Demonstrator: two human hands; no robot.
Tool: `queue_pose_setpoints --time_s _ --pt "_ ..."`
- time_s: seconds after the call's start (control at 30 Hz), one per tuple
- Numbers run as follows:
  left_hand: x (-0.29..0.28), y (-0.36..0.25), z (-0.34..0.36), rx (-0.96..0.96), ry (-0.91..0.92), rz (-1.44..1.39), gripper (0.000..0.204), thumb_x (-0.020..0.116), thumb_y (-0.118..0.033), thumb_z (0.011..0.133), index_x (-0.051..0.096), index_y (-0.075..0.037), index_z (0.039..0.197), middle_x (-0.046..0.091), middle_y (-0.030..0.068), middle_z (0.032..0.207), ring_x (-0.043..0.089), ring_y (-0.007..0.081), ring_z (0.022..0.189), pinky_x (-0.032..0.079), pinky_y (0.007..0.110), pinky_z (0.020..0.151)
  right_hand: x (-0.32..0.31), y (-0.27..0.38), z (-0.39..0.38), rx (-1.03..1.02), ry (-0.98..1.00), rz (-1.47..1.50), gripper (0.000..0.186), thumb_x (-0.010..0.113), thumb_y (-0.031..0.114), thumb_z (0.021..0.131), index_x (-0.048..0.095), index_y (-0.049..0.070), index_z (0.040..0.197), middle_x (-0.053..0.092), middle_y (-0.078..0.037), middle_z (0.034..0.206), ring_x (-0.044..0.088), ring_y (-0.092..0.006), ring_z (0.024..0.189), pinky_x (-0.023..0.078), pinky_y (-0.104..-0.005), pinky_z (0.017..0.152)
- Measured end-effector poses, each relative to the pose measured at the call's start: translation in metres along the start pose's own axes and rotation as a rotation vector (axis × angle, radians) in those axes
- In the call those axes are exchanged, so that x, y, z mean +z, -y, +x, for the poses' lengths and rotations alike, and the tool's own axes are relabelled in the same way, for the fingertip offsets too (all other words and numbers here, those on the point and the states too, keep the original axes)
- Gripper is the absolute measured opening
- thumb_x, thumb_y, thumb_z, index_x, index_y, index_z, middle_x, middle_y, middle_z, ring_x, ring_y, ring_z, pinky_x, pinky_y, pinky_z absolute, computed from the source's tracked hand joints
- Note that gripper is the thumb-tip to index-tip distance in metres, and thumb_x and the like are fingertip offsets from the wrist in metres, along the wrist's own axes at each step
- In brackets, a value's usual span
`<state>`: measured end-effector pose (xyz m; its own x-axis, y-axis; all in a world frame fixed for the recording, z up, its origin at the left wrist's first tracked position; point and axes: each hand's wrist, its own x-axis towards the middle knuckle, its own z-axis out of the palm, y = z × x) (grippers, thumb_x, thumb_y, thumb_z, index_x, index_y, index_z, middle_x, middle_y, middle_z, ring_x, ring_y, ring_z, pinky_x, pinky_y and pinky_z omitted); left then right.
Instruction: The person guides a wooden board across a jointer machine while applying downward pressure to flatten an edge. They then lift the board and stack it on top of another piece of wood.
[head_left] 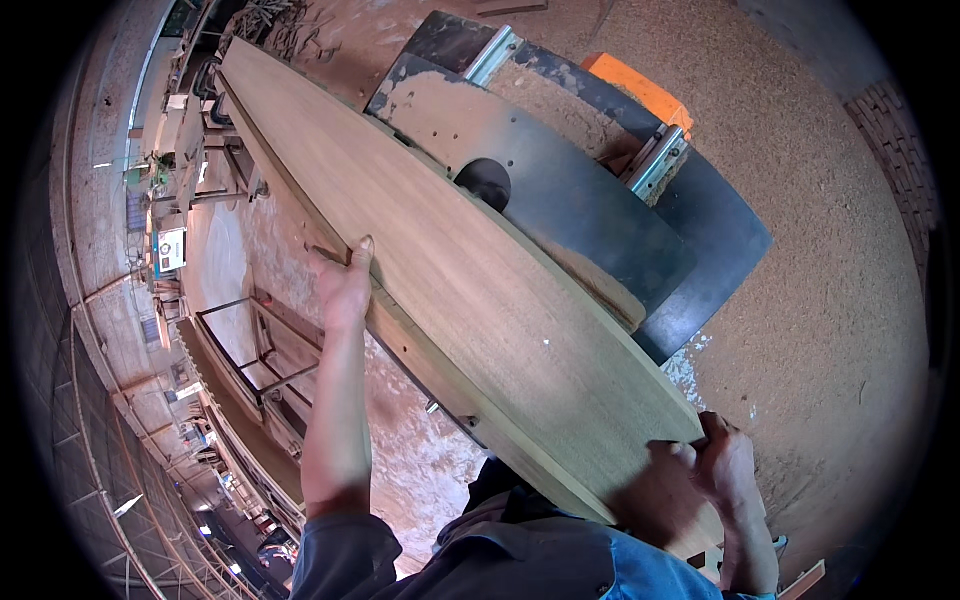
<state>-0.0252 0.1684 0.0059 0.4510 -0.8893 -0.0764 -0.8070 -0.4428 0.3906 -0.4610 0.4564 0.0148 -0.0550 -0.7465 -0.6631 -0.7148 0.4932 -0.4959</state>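
A long, pale brown wooden panel (470, 300) stretches diagonally from the upper left to the lower right in front of me. My left hand (345, 285) is closed on its left edge, thumb on the top face and fingers underneath. At the near right end, my right hand (725, 462) grips the panel's right edge and casts a shadow on the wood. Beyond the panel's right side lies a dark metal machine table (590, 215) with a round hole (485, 183) and a coat of sawdust. How the panel is supported underneath is hidden.
Metal rails (655, 163) and an orange block-shaped part (640, 90) sit at the machine's far side. Sawdust covers the floor (800, 200) on the right. A metal-framed stand (265, 350) is on the left, with wood scraps (265, 25) at the upper left.
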Motion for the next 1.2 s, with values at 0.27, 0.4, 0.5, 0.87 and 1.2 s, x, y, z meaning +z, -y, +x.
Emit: queue_pose_setpoints --time_s 0.27,0.4,0.5,0.87,1.2 --pt "-0.004 -0.015 -0.008 -0.036 0.028 0.01 0.104 0.074 -0.039 0.085 0.009 0.011 0.149 0.03 0.0319 0.151 0.034 0.0376 0.141 0.029 0.039 0.115 0.005 -0.005 -0.001 0.011 0.012 -0.002 0.071 0.064 0.07 0.078 0.058 0.001 0.092 0.065 -0.019 0.073 0.066 -0.0418 0.072 0.053 -0.0473 0.063" --pt "-0.004 -0.004 0.001 -0.057 0.02 0.03 0.102 0.074 -0.038 0.085 0.011 0.011 0.148 0.035 0.0324 0.148 0.041 0.0388 0.136 0.033 0.04 0.113 0.001 0.005 -0.002 0.048 -0.007 0.113 0.078 0.061 0.074 0.078 0.063 -0.003 0.093 0.067 -0.022 0.075 0.067 -0.0415 0.074 0.052 -0.0452 0.067" --pt "-0.008 -0.026 -0.014 -0.05 0.008 0.04 0.104 0.074 -0.041 0.084 0.011 0.011 0.147 0.04 0.0331 0.144 0.045 0.0396 0.133 0.036 0.04 0.11 0.003 0.0 -0.002 -0.017 -0.042 0.07 0.068 0.064 0.066 0.081 0.063 -0.001 0.092 0.065 -0.023 0.072 0.067 -0.0417 0.073 0.052 -0.0451 0.065" --pt "-0.002 -0.001 -0.008 0.03 -0.065 -0.044 0.097 0.072 -0.04 0.083 0.014 0.003 0.147 0.049 0.0327 0.134 0.05 0.0465 0.124 0.043 0.047 0.103 0.025 -0.025 0.0 -0.086 -0.118 -0.013 0.035 0.066 0.033 0.08 0.064 -0.001 0.09 0.062 -0.021 0.062 0.065 -0.04 0.059 0.049 -0.0457 0.052" --pt "-0.024 -0.009 -0.02 -0.195 0.116 0.05 0.106 0.066 -0.051 0.085 0.003 0.002 0.151 0.041 0.0331 0.141 0.054 0.0445 0.122 0.045 0.047 0.101 0.018 0.01 -0.008 0.018 -0.029 -0.073 0.051 0.058 0.048 0.088 0.067 0.0 0.103 0.067 -0.028 0.08 0.066 -0.0476 0.081 0.053 -0.053 0.067"
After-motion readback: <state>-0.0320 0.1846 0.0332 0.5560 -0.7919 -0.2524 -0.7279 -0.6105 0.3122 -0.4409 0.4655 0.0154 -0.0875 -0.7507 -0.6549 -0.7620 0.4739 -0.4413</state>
